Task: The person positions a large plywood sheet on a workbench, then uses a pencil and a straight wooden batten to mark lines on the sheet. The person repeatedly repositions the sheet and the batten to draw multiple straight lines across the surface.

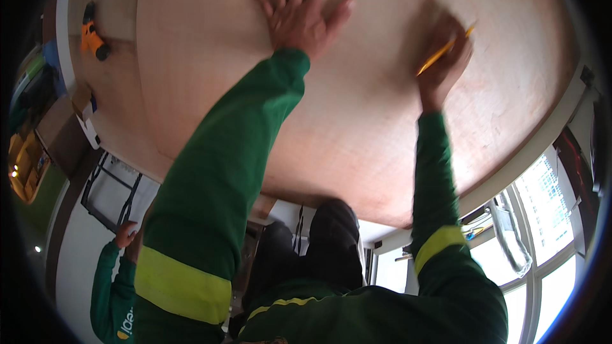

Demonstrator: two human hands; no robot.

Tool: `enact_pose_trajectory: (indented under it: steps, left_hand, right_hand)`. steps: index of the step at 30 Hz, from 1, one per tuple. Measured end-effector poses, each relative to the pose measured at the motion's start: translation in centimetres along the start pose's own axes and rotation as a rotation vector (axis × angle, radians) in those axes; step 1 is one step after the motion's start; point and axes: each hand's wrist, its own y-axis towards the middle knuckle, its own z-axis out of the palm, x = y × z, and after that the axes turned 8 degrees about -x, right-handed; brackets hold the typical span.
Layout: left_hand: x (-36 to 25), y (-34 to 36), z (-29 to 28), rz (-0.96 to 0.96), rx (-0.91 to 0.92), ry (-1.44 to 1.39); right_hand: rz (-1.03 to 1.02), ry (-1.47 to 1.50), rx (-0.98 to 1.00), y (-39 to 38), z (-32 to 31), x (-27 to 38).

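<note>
A large pale reddish plywood panel (344,121) fills the upper middle of the head view. My left hand (299,16) lies on it near the top, fingers spread and holding nothing. To its right, my right hand (445,64) is closed round a yellow pencil (437,58), low over the panel's surface; whether the pencil's point touches the wood I cannot tell.
An orange-and-black drill (94,39) lies on the panel at the far left, with a small box (83,108) below it. A co-worker's hand (125,234) and green sleeve show at lower left, beside a black frame (108,216). Windows (545,210) stand at lower right.
</note>
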Motion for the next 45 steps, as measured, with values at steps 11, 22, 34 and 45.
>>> enact_pose_trajectory:
  steps: [11, 22, 34, 45]
  left_hand:
    - [2.9, -3.8, -2.0, 0.253, 0.163, -0.203]
    - [15.8, -50.9, -12.2, 0.1, 0.34, -0.027]
    - [15.8, -50.2, -12.5, 0.146, 0.272, -0.033]
    - [15.7, -49.9, -12.1, 0.183, 0.198, -0.06]
  right_hand:
    - [0.093, -0.222, 0.122, -17.8, -8.1, 3.8]
    - [0.005, -0.256, 0.054, -17.4, -8.3, 3.5]
    - [-0.049, -0.25, 0.016, -18.4, -8.2, 2.1]
    - [-0.135, -0.19, -0.144, -18.7, -7.6, -2.1]
